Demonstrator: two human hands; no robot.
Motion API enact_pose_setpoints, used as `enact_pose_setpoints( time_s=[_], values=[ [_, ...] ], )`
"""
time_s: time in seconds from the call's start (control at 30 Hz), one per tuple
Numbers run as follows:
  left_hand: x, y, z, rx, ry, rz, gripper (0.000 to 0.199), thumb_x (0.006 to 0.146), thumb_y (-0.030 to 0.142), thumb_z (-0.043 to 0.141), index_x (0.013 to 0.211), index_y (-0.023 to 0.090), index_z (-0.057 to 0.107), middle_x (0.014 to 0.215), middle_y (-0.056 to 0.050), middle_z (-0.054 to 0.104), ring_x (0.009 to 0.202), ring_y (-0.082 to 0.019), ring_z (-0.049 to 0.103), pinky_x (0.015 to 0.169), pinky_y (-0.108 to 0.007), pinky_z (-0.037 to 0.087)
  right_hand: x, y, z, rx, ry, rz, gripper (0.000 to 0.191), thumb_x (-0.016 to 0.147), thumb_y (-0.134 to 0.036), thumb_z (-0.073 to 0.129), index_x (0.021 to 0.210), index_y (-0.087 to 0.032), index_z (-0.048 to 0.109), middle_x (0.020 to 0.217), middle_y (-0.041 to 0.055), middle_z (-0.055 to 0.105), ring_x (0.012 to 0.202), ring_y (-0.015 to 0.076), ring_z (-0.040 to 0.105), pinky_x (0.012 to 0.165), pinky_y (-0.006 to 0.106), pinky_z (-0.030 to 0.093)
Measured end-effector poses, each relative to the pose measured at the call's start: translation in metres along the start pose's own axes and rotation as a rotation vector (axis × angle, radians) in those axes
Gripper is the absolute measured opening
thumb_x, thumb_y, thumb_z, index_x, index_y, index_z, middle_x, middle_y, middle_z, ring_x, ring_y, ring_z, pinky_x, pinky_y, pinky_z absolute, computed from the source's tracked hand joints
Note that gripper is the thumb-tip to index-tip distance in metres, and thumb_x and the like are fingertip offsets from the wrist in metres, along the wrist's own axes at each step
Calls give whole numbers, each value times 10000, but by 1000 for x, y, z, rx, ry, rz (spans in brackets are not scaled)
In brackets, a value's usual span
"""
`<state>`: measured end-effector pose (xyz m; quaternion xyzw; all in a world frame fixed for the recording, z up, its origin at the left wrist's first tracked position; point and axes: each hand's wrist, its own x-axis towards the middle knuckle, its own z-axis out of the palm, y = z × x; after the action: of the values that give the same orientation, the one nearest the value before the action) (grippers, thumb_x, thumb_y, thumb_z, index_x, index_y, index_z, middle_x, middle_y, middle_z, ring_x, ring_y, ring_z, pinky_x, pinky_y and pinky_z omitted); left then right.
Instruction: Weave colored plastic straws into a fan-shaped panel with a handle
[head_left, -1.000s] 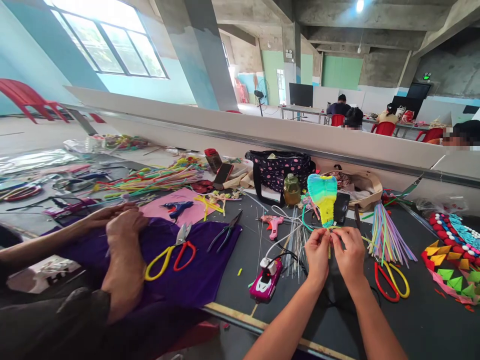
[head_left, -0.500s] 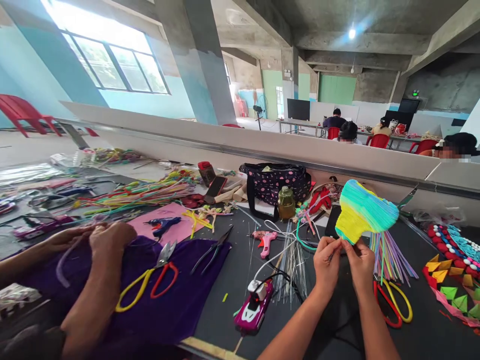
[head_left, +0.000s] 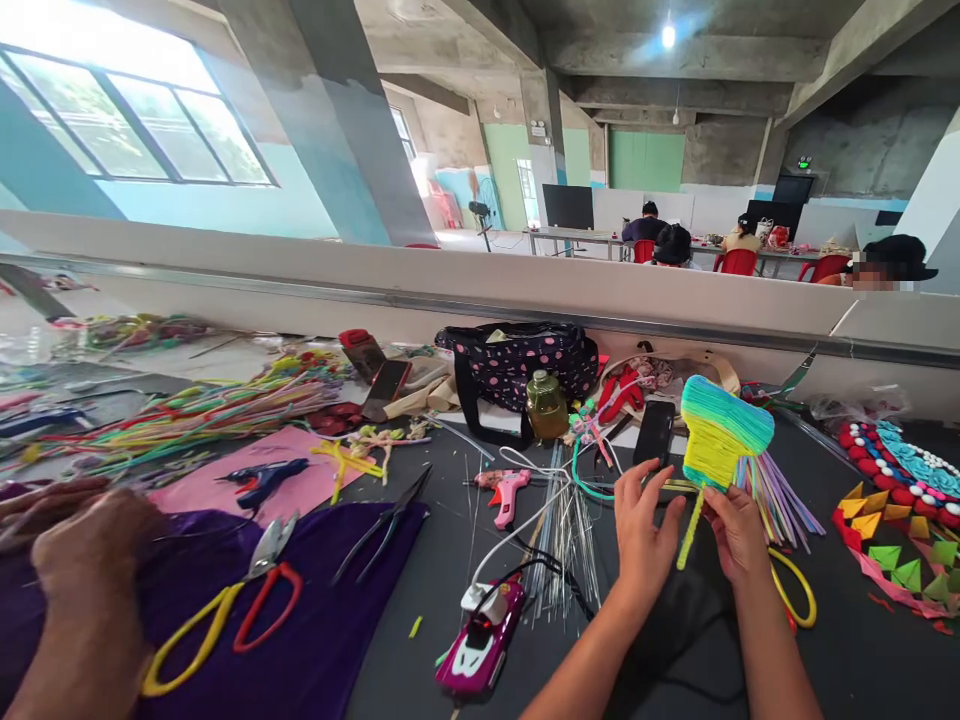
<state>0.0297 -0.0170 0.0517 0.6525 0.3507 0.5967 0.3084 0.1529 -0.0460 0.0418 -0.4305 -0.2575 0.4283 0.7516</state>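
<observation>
Right hand has thumb and fingers pinched on the base of a yellow-and-turquoise fan-shaped piece, right where its yellow-green fuzzy stem starts. Piece is held up over the dark tabletop, wide turquoise end up and tipped to the right, stem hanging down and slightly left. Left hand is just left of the stem, fingers spread, thumb apart from them; can't tell if the thumb brushes the stem.

Around it: black phone behind the left hand, pastel pipe-cleaner bundle behind and right of the piece, yellow-handled scissors right of the right wrist, partly hidden. Left of the left hand: loose thin wires, pink glue gun, purple car-shaped power strip with a white plug in it.

Further left, a co-worker's hands are over purple cloth; too blurred to tell what those fingers grip. Red-and-yellow-handled snips and dark pliers lie on that cloth.
</observation>
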Motion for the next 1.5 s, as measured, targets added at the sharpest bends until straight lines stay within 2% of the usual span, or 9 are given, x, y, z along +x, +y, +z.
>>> enact_pose_setpoints(
  time_s=[0.07, 0.17, 0.27, 0.43, 0.57, 0.77, 0.9, 1.07, 1.5],
  values=[
    [10, -2, -3, 18, -181, 34, 215, 790, 274, 690, 1001, 277, 734, 1071, -83, 681, 1104, -285, 553, 1015, -463, 356, 1, 2, -4, -13, -35, 19, 258, 626, -334, 818, 840, -202, 760, 837, 40, 756, 716, 193, 672, 667, 314, 527],
    [20, -5, -3, -65, -385, -43, 144, 840, 319, 631, 842, 227, 741, 810, -62, 689, 810, -215, 607, 799, -343, 453, 3, 7, -8, -48, -79, 14, 279, 639, -342, 821, 869, -194, 762, 821, 42, 753, 710, 185, 663, 686, 313, 519],
    [24, -6, -1, -182, -385, -185, 263, 800, 403, 671, 666, 178, 701, 615, -24, 590, 584, -139, 506, 550, -237, 378, 5, 10, -12, -66, -94, 5, 282, 646, -353, 822, 866, -187, 760, 752, 35, 738, 667, 173, 643, 659, 302, 510],
    [24, -3, 1, -385, -446, -490, 375, 737, 513, 706, 698, 141, 680, 493, 32, 500, 387, -64, 376, 408, -205, 250, 1, 9, -11, -43, -98, 56, 294, 625, -379, 836, 809, -169, 744, 737, 34, 726, 555, 141, 604, 548, 273, 504],
    [20, -6, 5, -433, -391, -555, 375, 706, 497, 733, 628, 142, 638, 480, 26, 521, 362, -60, 398, 390, -204, 246, -5, 8, -8, 26, -143, 135, 307, 655, -390, 822, 850, -171, 732, 727, 17, 703, 490, 117, 576, 509, 273, 520],
    [8, -12, 6, -360, -236, -442, 333, 745, 450, 707, 599, 155, 653, 572, 13, 531, 416, -68, 437, 414, -209, 300, -8, 9, -6, 101, -204, 231, 263, 703, -375, 795, 838, -168, 705, 662, -17, 607, 544, 101, 538, 454, 209, 493],
    [2, -18, 3, -315, -238, -387, 318, 781, 445, 674, 630, 165, 687, 634, -4, 532, 452, -82, 468, 425, -217, 321, -8, 10, -7, 116, -223, 267, 214, 695, -335, 787, 772, -169, 676, 690, -18, 597, 550, 83, 494, 405, 161, 411],
    [-3, -30, 1, -330, -257, -417, 296, 807, 426, 658, 684, 161, 701, 669, -6, 534, 455, -71, 444, 426, -213, 314, -8, 14, -7, 92, -186, 301, 198, 688, -300, 779, 761, -162, 657, 709, -14, 589, 541, 65, 455, 369, 131, 291],
    [-8, -39, -7, -458, -238, -514, 261, 810, 382, 674, 722, 139, 717, 691, -7, 569, 467, -42, 358, 425, -202, 252, -13, 16, 1, 92, -144, 367, 179, 688, -280, 792, 769, -160, 686, 704, 5, 600, 529, 51, 437, 363, 110, 291]
  ],
)
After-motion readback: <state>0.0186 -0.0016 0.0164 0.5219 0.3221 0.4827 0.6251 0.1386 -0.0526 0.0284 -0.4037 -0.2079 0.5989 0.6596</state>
